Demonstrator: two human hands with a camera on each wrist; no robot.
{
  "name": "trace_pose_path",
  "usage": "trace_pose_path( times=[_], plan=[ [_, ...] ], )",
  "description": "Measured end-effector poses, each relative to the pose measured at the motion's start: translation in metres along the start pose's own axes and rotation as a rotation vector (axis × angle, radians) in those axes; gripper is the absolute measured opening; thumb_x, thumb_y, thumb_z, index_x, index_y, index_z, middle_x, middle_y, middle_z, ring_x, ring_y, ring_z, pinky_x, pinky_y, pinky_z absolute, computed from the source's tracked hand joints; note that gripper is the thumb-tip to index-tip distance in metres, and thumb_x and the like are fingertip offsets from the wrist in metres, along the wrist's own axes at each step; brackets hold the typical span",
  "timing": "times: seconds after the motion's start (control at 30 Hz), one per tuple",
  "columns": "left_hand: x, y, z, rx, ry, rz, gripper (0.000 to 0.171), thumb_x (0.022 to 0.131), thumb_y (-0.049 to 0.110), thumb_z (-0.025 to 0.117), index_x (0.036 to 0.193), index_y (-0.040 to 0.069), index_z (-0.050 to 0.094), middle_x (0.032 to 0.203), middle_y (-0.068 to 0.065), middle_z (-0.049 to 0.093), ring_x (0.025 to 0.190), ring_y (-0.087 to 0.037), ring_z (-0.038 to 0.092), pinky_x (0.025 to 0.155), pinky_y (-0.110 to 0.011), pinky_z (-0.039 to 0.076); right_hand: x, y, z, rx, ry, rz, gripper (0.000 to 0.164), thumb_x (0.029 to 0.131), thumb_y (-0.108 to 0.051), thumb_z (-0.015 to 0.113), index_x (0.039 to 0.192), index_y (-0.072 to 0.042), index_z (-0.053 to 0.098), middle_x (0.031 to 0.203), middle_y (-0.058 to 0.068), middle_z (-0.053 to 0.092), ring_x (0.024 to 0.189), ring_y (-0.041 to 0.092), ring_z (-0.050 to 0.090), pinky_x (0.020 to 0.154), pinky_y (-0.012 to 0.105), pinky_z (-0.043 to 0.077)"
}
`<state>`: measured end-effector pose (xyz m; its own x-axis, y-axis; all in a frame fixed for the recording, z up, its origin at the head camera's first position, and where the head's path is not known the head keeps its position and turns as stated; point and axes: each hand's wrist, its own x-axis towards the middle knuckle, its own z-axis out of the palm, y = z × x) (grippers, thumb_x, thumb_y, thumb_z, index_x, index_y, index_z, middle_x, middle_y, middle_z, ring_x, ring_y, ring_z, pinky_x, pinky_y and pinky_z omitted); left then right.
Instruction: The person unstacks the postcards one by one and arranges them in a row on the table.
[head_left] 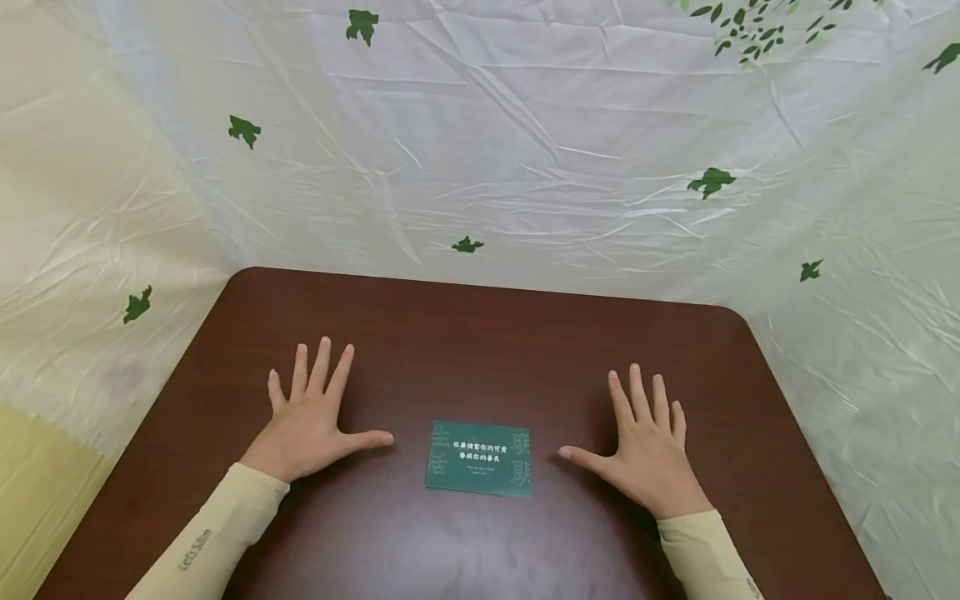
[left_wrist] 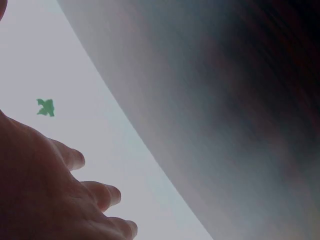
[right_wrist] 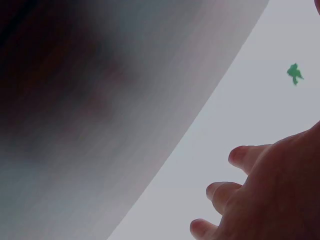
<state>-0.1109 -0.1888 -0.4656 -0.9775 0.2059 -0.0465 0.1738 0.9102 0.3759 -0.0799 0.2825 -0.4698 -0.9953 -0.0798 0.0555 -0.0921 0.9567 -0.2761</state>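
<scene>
A dark green card (head_left: 478,479) with white printed characters lies flat on the brown table, between the two hands. To its left, my left hand (head_left: 303,429) is spread palm down with the thumb pointing toward the card, and nothing is in it. On the other side, my right hand (head_left: 648,458) spreads its fingers in the same way, its thumb tip a short gap from the card's right edge. Both wrist views show bare fingers: the left hand (left_wrist: 55,195) at lower left, the right hand (right_wrist: 275,195) at lower right. The card is outside both wrist views.
The brown table (head_left: 480,333) has rounded far corners. A white sheet (head_left: 525,167) with green bird and leaf prints hangs behind and along both sides. A yellow patch (head_left: 45,500) shows at the lower left. Light sleeves (head_left: 225,525) cover both forearms.
</scene>
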Motion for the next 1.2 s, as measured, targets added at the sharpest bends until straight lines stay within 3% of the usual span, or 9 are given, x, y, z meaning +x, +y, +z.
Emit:
trace_pose_path(
  times=[0.33, 0.77, 1.0, 1.2],
  plan=[
    [0.004, 0.033, 0.015, -0.07, -0.031, 0.068, 0.14, 0.075, 0.089, 0.075, 0.176, 0.021, 0.005, 0.184, -0.012, -0.01, 0.168, -0.05, -0.01, 0.124, -0.083, -0.002, 0.004, -0.036, 0.013, 0.04, -0.052, -0.068, 0.133, 0.079, -0.092, 0.067, 0.176, -0.022, 0.01, 0.185, 0.009, -0.002, 0.17, 0.046, -0.003, 0.128, 0.076, 0.007],
    [0.008, 0.061, 0.035, -0.1, -0.06, 0.288, 0.14, 0.076, 0.083, 0.079, 0.176, 0.017, 0.007, 0.184, -0.01, -0.008, 0.17, -0.045, -0.003, 0.132, -0.07, 0.015, 0.011, -0.084, 0.03, 0.04, -0.063, -0.266, 0.126, 0.078, -0.094, 0.065, 0.172, -0.018, 0.031, 0.183, 0.011, 0.015, 0.165, 0.045, 0.027, 0.128, 0.071, 0.025],
    [0.01, 0.073, 0.038, -0.119, -0.101, 0.373, 0.139, 0.075, 0.078, 0.085, 0.175, 0.012, 0.015, 0.183, -0.016, 0.009, 0.17, -0.045, 0.008, 0.13, -0.071, 0.023, 0.012, -0.095, 0.034, 0.029, -0.128, -0.288, 0.124, 0.077, -0.093, 0.068, 0.171, -0.02, 0.034, 0.179, 0.011, 0.03, 0.156, 0.041, 0.044, 0.116, 0.066, 0.047],
    [0.013, 0.08, 0.04, -0.167, -0.198, 0.44, 0.133, 0.075, 0.067, 0.092, 0.173, 0.011, 0.022, 0.18, -0.012, 0.026, 0.167, -0.04, 0.023, 0.131, -0.066, 0.026, 0.011, -0.1, 0.032, 0.061, -0.18, -0.321, 0.122, 0.074, -0.087, 0.078, 0.169, -0.021, 0.038, 0.17, 0.005, 0.047, 0.154, 0.033, 0.047, 0.118, 0.06, 0.048]
  ],
)
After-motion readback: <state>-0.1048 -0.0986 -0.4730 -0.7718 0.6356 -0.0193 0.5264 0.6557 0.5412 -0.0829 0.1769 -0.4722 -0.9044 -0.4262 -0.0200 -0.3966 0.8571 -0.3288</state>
